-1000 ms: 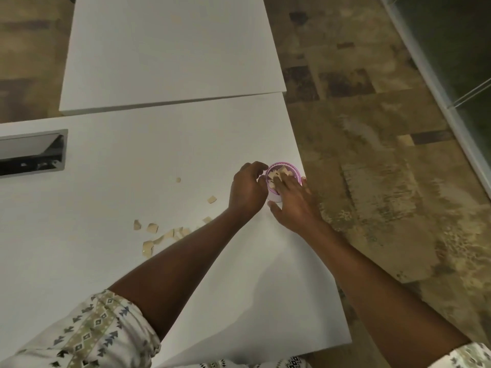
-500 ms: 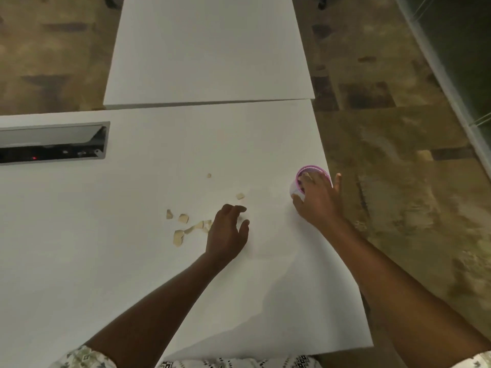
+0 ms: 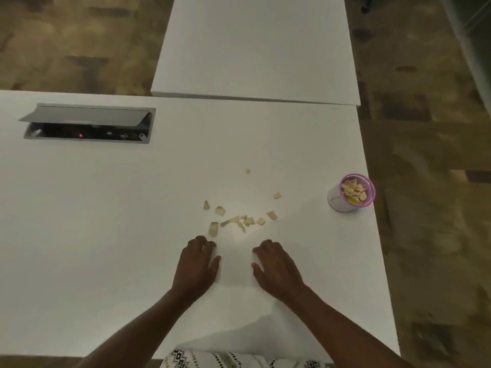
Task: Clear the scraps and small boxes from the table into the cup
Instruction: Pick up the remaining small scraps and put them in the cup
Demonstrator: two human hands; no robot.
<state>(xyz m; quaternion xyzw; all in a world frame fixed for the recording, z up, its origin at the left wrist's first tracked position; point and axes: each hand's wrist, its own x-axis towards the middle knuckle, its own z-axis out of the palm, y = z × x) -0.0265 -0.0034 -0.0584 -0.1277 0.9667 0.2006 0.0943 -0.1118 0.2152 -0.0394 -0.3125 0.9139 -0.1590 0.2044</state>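
Several tan scraps lie scattered on the white table, with one small piece farther back. A clear cup with a purple rim stands near the table's right edge, holding tan scraps and something yellow. My left hand rests on the table just below the scraps, fingers loosely bent, its fingertips close to the nearest scrap. My right hand lies beside it, fingers loosely bent, holding nothing. Both hands are well left of the cup.
A metal cable box with its lid open is set into the table at the back left. A second white table adjoins at the back. The right table edge drops to patterned floor.
My right hand let go of the cup and came back to the near side of the scraps. My left hand also drew back, from the cup to just below the scraps.
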